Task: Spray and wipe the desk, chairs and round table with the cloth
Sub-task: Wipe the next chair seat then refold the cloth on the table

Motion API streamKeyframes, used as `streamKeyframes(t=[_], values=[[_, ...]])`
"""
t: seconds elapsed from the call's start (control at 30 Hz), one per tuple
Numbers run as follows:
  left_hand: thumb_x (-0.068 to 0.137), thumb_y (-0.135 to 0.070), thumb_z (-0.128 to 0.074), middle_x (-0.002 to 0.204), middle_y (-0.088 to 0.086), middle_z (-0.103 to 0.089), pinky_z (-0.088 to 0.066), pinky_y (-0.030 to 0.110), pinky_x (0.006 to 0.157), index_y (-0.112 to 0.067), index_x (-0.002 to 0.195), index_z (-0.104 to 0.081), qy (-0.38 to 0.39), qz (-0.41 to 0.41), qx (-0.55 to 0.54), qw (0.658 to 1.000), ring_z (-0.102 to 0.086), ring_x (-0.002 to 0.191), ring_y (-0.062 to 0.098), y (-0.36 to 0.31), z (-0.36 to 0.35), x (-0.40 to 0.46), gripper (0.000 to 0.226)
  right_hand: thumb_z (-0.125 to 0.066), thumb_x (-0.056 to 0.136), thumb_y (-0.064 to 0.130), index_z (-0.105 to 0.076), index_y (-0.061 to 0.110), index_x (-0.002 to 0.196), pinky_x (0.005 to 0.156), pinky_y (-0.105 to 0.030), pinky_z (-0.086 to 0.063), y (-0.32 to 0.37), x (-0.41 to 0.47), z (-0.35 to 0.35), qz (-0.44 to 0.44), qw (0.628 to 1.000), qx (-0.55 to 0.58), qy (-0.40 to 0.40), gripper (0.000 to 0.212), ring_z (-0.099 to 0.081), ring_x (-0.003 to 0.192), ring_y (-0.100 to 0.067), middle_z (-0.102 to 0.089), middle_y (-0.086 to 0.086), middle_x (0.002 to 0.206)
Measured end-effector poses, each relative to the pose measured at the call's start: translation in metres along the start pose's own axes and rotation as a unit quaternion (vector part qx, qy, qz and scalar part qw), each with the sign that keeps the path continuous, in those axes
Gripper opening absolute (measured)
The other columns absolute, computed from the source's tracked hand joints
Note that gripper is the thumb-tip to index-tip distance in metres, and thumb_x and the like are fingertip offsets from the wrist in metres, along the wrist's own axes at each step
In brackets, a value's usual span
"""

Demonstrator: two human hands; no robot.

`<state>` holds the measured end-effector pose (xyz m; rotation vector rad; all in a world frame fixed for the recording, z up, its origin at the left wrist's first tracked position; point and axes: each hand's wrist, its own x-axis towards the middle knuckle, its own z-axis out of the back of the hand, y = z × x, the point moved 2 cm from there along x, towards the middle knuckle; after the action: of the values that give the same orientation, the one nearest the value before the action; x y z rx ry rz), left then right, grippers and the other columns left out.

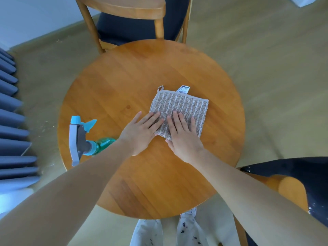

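A striped beige cloth (184, 105) with a grey hem, a loop and a white label lies flat on the round wooden table (124, 77). My left hand (140, 132) rests flat with its fingertips on the cloth's left edge. My right hand (182, 134) presses flat on the cloth's near part, fingers spread. A green spray bottle (83, 139) with a grey and blue trigger head stands at the table's left edge, partly hidden by my left forearm.
A wooden chair (124, 8) with a dark seat stands beyond the table. Another wooden chair (291, 183) with a dark seat is at the near right. Blue curtain folds (12, 121) hang on the left. My legs show below the table's near edge.
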<state>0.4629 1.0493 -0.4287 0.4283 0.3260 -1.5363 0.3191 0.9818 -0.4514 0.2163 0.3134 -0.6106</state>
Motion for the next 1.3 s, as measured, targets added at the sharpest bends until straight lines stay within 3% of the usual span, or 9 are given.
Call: streamKeyframes(t=[0.2, 0.47, 0.63, 0.77, 0.87, 0.97, 1.1, 1.2, 1.3], values=[[0.104, -0.033, -0.016, 0.161, -0.001, -0.004, 0.008, 0.034, 0.118, -0.019, 0.153, -0.004, -0.026, -0.015, -0.043, 0.999, 0.002, 0.148, 0.014, 0.001, 0.023, -0.005, 0.052, -0.039, 0.099, 0.039, 0.008, 0.012, 0.151, 0.115, -0.055, 0.0, 0.013, 0.005, 0.01, -0.083, 0.994, 0.071, -0.012, 0.075, 0.005, 0.147, -0.025, 0.005, -0.011, 0.16], [0.104, -0.035, -0.012, 0.162, -0.002, 0.002, 0.005, 0.034, 0.118, -0.02, 0.153, 0.003, 0.025, -0.017, 0.005, 1.0, 0.005, 0.148, 0.014, 0.002, 0.024, -0.007, 0.053, -0.041, 0.098, 0.003, 0.003, 0.012, 0.152, 0.119, -0.048, 0.002, 0.015, 0.018, 0.013, -0.091, 0.991, 0.1, -0.016, 0.07, 0.007, 0.147, -0.027, 0.004, -0.014, 0.159], [0.104, -0.041, -0.016, 0.162, 0.001, 0.0, 0.006, 0.037, 0.118, -0.021, 0.153, 0.004, 0.013, -0.01, 0.013, 1.0, 0.002, 0.149, 0.016, -0.001, 0.042, -0.016, 0.057, -0.046, 0.094, -0.004, -0.013, 0.013, 0.151, 0.118, -0.041, -0.015, 0.006, 0.016, 0.035, -0.08, 0.988, 0.135, -0.003, 0.068, -0.012, 0.146, -0.027, -0.014, -0.014, 0.158], [0.103, -0.042, -0.019, 0.162, 0.0, -0.003, 0.004, 0.036, 0.118, -0.023, 0.153, 0.001, -0.033, -0.006, -0.004, 0.999, -0.004, 0.148, 0.015, 0.001, 0.073, -0.039, 0.057, -0.038, 0.089, -0.015, -0.028, 0.017, 0.148, 0.1, -0.039, -0.043, 0.001, 0.006, 0.072, -0.074, 0.981, 0.18, 0.011, 0.068, -0.043, 0.129, -0.03, -0.038, -0.011, 0.146], [0.102, -0.044, -0.022, 0.161, -0.001, -0.005, 0.002, 0.034, 0.119, -0.025, 0.153, 0.0, -0.071, 0.021, -0.022, 0.997, -0.007, 0.148, 0.014, 0.009, 0.099, -0.06, 0.059, -0.033, 0.088, -0.016, -0.037, 0.015, 0.144, 0.089, -0.038, -0.05, -0.002, 0.0, 0.1, -0.061, 0.984, 0.165, 0.027, 0.064, -0.057, 0.112, -0.031, -0.053, -0.013, 0.132], [0.101, -0.046, -0.027, 0.161, -0.003, -0.009, -0.001, 0.032, 0.119, -0.025, 0.153, -0.001, -0.111, 0.064, -0.072, 0.989, -0.011, 0.147, 0.013, 0.022, 0.122, -0.085, 0.062, -0.034, 0.088, -0.014, -0.045, 0.011, 0.137, 0.082, -0.037, -0.049, -0.005, -0.013, 0.13, -0.062, 0.988, 0.133, 0.047, 0.056, -0.059, 0.105, -0.033, -0.057, -0.016, 0.124], [0.099, -0.05, -0.03, 0.16, -0.004, -0.013, -0.005, 0.03, 0.119, -0.027, 0.153, -0.005, -0.143, 0.107, -0.13, 0.975, -0.019, 0.145, 0.011, 0.033, 0.136, -0.129, 0.064, -0.031, 0.085, -0.018, -0.044, 0.01, 0.139, 0.056, -0.029, -0.039, -0.006, -0.035, 0.157, -0.044, 0.989, 0.133, 0.047, 0.061, -0.059, 0.089, -0.031, -0.057, -0.017, 0.124], [0.095, -0.056, -0.035, 0.16, -0.005, -0.015, -0.01, 0.03, 0.118, -0.029, 0.153, -0.006, -0.142, 0.17, -0.216, 0.951, -0.031, 0.141, 0.015, 0.04, 0.132, -0.166, 0.07, -0.031, 0.09, -0.016, -0.035, 0.014, 0.146, 0.061, -0.023, -0.042, -0.005, -0.052, 0.172, -0.054, 0.987, 0.145, 0.049, 0.064, -0.058, 0.095, -0.027, -0.045, -0.015, 0.142], [0.085, -0.06, -0.051, 0.16, -0.007, -0.014, -0.021, 0.033, 0.115, -0.031, 0.152, -0.003, -0.133, 0.205, -0.318, 0.916, -0.028, 0.142, 0.018, 0.047, 0.116, -0.197, 0.088, -0.03, 0.091, -0.016, -0.033, 0.015, 0.147, 0.048, -0.016, -0.028, -0.002, -0.067, 0.182, -0.063, 0.982, 0.172, 0.052, 0.064, -0.044, 0.062, -0.013, -0.043, -0.016, 0.144]])
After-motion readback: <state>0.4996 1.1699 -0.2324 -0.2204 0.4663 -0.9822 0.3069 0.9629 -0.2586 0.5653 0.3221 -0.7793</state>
